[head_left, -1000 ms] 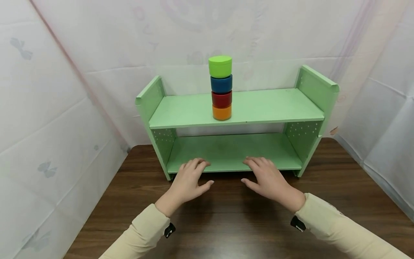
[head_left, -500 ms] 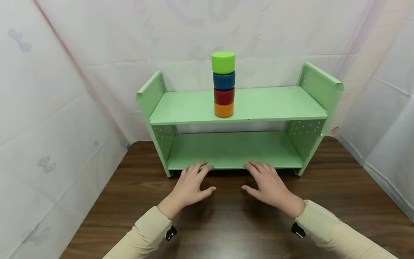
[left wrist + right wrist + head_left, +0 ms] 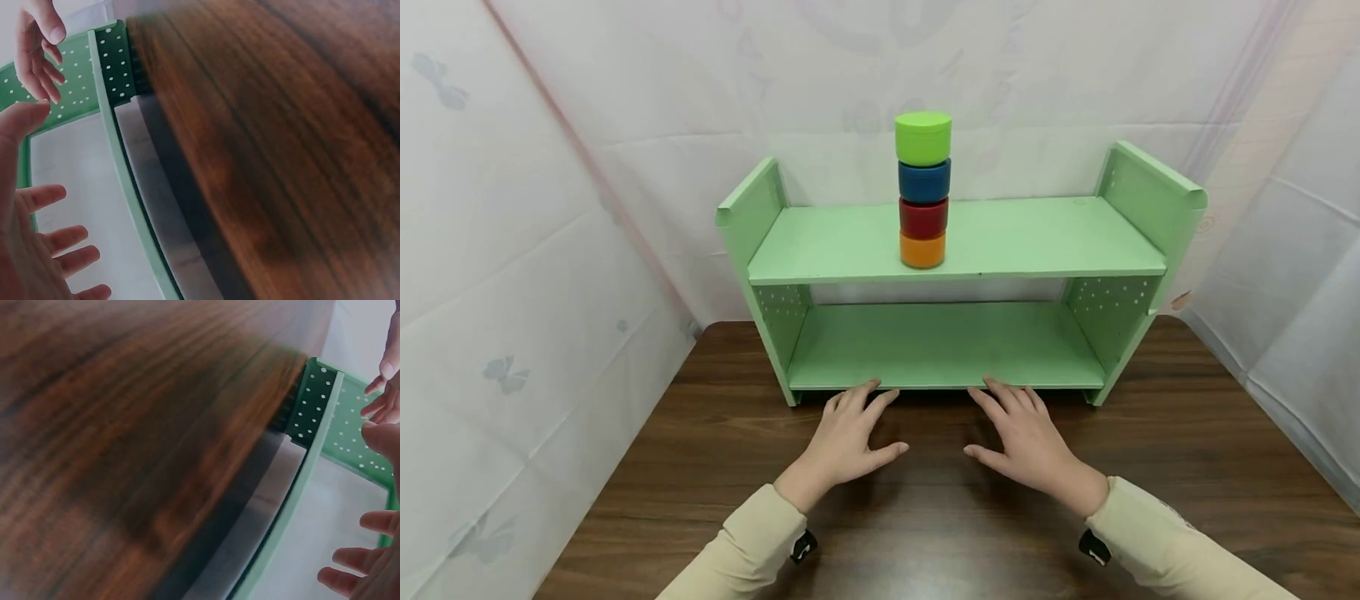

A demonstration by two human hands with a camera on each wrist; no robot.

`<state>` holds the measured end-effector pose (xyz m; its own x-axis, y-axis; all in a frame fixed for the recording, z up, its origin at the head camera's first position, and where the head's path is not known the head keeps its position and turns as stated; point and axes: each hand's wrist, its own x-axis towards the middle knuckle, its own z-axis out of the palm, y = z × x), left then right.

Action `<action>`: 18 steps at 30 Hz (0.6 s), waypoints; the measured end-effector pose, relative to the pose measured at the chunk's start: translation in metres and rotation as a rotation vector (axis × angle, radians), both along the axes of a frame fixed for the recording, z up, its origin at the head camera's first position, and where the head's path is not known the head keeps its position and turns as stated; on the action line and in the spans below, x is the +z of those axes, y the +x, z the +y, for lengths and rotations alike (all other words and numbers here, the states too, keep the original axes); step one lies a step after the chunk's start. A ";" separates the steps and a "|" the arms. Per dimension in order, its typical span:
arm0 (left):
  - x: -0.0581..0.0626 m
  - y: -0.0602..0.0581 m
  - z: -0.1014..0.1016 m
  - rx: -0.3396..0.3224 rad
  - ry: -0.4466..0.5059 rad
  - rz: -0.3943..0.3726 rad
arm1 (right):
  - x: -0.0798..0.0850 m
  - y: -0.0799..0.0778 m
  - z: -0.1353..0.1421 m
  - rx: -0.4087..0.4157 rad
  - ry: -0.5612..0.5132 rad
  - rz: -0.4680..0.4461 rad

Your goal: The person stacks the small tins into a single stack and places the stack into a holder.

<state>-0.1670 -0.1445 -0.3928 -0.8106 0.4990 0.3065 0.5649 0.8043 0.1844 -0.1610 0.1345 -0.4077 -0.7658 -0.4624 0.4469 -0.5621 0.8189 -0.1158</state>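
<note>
In the head view a stack of round containers stands upright on the upper board of a green shelf (image 3: 1045, 237). From top to bottom it has a lime green container (image 3: 923, 139), a blue one (image 3: 924, 181), a red one (image 3: 923, 218) and an orange one (image 3: 922, 249). My left hand (image 3: 848, 437) hovers over the table before the shelf's lower front edge, fingers spread and holding nothing. Level with it on the right, my right hand (image 3: 1024, 437) has its fingers spread too, palm down. Both hands also show in the left wrist view, the left hand (image 3: 31, 244) nearer.
The dark wooden table (image 3: 715, 483) carries the shelf near its back edge. White printed cloth (image 3: 685, 75) hangs behind and along both sides. The shelf's side panel (image 3: 1157, 208) rises above the upper board, and its lower board (image 3: 947, 342) lies behind my fingertips.
Both hands have drawn back slightly from the shelf's lower board toward me. In the head view the stack and shelf have shifted a little up, the stack also rightward.
</note>
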 end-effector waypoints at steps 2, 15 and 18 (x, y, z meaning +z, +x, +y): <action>-0.003 0.001 0.001 0.004 -0.006 -0.009 | -0.003 0.002 0.001 -0.001 -0.001 -0.011; -0.025 0.007 0.003 0.014 -0.037 -0.017 | -0.021 0.008 0.005 -0.015 0.030 -0.046; -0.028 0.008 0.003 0.009 -0.044 -0.007 | -0.026 0.008 0.005 -0.021 0.036 -0.051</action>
